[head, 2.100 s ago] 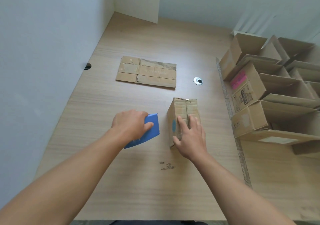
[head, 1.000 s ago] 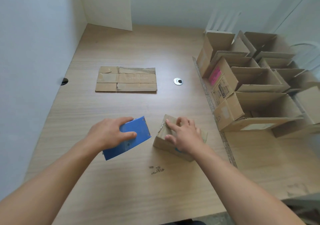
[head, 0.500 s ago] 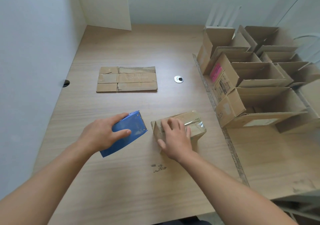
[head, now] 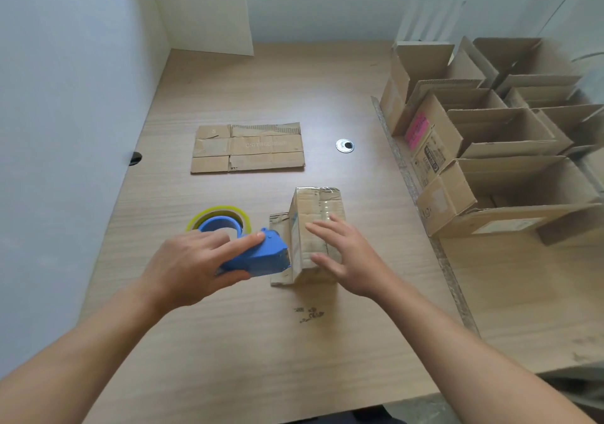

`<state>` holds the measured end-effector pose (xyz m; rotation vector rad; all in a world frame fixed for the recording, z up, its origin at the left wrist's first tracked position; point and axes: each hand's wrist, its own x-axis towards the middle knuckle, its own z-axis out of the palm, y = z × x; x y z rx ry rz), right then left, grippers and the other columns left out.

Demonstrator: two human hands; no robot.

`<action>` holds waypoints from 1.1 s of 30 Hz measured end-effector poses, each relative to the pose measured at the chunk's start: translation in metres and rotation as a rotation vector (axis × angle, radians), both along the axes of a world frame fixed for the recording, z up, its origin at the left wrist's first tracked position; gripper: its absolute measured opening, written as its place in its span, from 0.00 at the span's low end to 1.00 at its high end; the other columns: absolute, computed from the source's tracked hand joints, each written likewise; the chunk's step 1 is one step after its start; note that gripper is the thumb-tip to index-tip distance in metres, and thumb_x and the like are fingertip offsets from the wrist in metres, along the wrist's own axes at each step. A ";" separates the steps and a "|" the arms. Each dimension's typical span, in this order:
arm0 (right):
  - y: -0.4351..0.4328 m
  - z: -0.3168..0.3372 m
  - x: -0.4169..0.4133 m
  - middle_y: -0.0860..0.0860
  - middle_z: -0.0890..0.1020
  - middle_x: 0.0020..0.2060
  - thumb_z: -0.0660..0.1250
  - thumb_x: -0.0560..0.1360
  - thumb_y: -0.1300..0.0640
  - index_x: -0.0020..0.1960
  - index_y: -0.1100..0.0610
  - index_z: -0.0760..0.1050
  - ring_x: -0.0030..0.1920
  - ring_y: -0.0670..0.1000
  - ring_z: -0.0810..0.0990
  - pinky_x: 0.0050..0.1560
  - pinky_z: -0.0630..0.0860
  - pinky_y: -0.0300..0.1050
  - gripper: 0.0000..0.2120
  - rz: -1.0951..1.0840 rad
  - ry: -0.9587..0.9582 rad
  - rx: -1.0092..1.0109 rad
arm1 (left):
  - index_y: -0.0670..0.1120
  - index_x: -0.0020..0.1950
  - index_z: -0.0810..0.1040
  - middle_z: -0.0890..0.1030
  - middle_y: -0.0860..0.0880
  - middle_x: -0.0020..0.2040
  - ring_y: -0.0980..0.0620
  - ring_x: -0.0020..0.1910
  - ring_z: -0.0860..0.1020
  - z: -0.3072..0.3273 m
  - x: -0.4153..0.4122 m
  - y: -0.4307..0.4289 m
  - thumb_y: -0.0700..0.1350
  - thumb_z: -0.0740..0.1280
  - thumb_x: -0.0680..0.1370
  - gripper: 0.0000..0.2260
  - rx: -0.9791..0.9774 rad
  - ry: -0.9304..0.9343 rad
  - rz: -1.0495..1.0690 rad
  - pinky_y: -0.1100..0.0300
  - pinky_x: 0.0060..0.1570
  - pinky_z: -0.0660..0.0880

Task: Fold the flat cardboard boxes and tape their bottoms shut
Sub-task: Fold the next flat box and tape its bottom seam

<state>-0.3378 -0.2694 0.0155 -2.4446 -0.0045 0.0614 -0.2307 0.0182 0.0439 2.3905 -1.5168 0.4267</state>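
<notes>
Standing near the middle of the table (head: 261, 358), one small box (head: 318, 204) is pressed from above by the right hand (head: 346, 253). Its fingers are laid out straight on the taped top face, and nothing is gripped by them. At the box's 9 o'clock, one blue dispenser (head: 261, 255) is gripped by the left hand (head: 192, 266), with the thumb curled beneath and the forefinger stretched along the top. The dispenser's front end is seen against the box's left face. One yellowish roll (head: 219, 214) is carried at its rear. One flat box (head: 248, 149) is laid at 11 o'clock and one grommet (head: 344, 145) at 12 o'clock. At least five open boxes (head: 490, 175) are crowded together at 2 o'clock; the far ones overlap and cannot be counted surely.
</notes>
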 end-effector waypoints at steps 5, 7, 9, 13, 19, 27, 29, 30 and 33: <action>0.012 0.016 0.011 0.44 0.66 0.74 0.68 0.79 0.51 0.78 0.43 0.58 0.74 0.43 0.61 0.74 0.59 0.43 0.32 -0.062 0.049 0.294 | 0.56 0.71 0.70 0.75 0.54 0.36 0.51 0.31 0.73 0.004 -0.005 -0.001 0.59 0.65 0.77 0.23 -0.011 0.000 -0.110 0.62 0.30 0.68; 0.014 0.019 0.017 0.44 0.66 0.74 0.68 0.79 0.50 0.78 0.42 0.59 0.74 0.44 0.62 0.74 0.61 0.46 0.31 -0.040 0.097 0.332 | 0.56 0.72 0.70 0.75 0.54 0.36 0.51 0.32 0.73 0.006 -0.007 -0.003 0.60 0.65 0.77 0.24 0.015 0.020 -0.144 0.62 0.30 0.69; 0.015 0.020 0.021 0.44 0.69 0.72 0.68 0.79 0.51 0.74 0.44 0.67 0.73 0.45 0.64 0.74 0.62 0.48 0.25 0.003 0.126 0.315 | 0.56 0.73 0.68 0.75 0.55 0.37 0.51 0.31 0.74 0.008 -0.008 -0.005 0.60 0.64 0.78 0.24 0.025 0.043 -0.164 0.61 0.29 0.70; 0.017 0.022 0.022 0.47 0.78 0.62 0.69 0.78 0.54 0.49 0.51 0.80 0.65 0.43 0.73 0.67 0.69 0.46 0.01 -0.025 0.156 0.437 | 0.56 0.73 0.68 0.74 0.56 0.39 0.52 0.33 0.74 0.011 -0.008 -0.009 0.61 0.64 0.78 0.25 0.014 0.069 -0.173 0.61 0.31 0.70; 0.018 0.027 0.014 0.44 0.78 0.55 0.72 0.76 0.56 0.36 0.46 0.77 0.57 0.41 0.76 0.60 0.69 0.40 0.11 -0.104 0.086 0.463 | 0.59 0.74 0.66 0.77 0.58 0.39 0.53 0.34 0.75 0.014 -0.003 -0.009 0.65 0.57 0.79 0.25 0.066 0.173 -0.081 0.65 0.31 0.65; 0.016 0.027 0.001 0.37 0.77 0.56 0.71 0.75 0.59 0.34 0.51 0.80 0.59 0.39 0.76 0.59 0.73 0.43 0.11 -0.328 -0.012 0.790 | 0.66 0.73 0.64 0.76 0.74 0.57 0.61 0.48 0.78 0.019 -0.009 -0.023 0.71 0.58 0.76 0.27 -0.059 0.505 -0.011 0.73 0.44 0.71; 0.009 0.022 -0.004 0.40 0.77 0.57 0.71 0.75 0.61 0.34 0.53 0.81 0.60 0.41 0.76 0.65 0.72 0.49 0.12 -0.455 -0.050 0.871 | 0.70 0.72 0.62 0.79 0.69 0.52 0.58 0.44 0.79 0.018 -0.007 -0.019 0.69 0.63 0.72 0.29 -0.114 0.634 0.073 0.67 0.44 0.76; 0.004 0.018 -0.008 0.41 0.77 0.58 0.71 0.75 0.62 0.34 0.53 0.81 0.60 0.43 0.77 0.67 0.72 0.53 0.12 -0.510 -0.056 0.902 | 0.71 0.71 0.63 0.81 0.66 0.51 0.57 0.44 0.80 0.016 -0.004 -0.015 0.67 0.65 0.71 0.29 -0.144 0.684 0.113 0.62 0.44 0.77; -0.006 0.012 -0.023 0.39 0.77 0.58 0.71 0.73 0.58 0.36 0.52 0.84 0.61 0.48 0.78 0.65 0.72 0.53 0.08 -0.532 -0.032 0.901 | 0.76 0.67 0.66 0.81 0.67 0.54 0.59 0.49 0.81 0.012 -0.001 -0.004 0.66 0.66 0.69 0.26 -0.151 0.789 0.157 0.59 0.47 0.78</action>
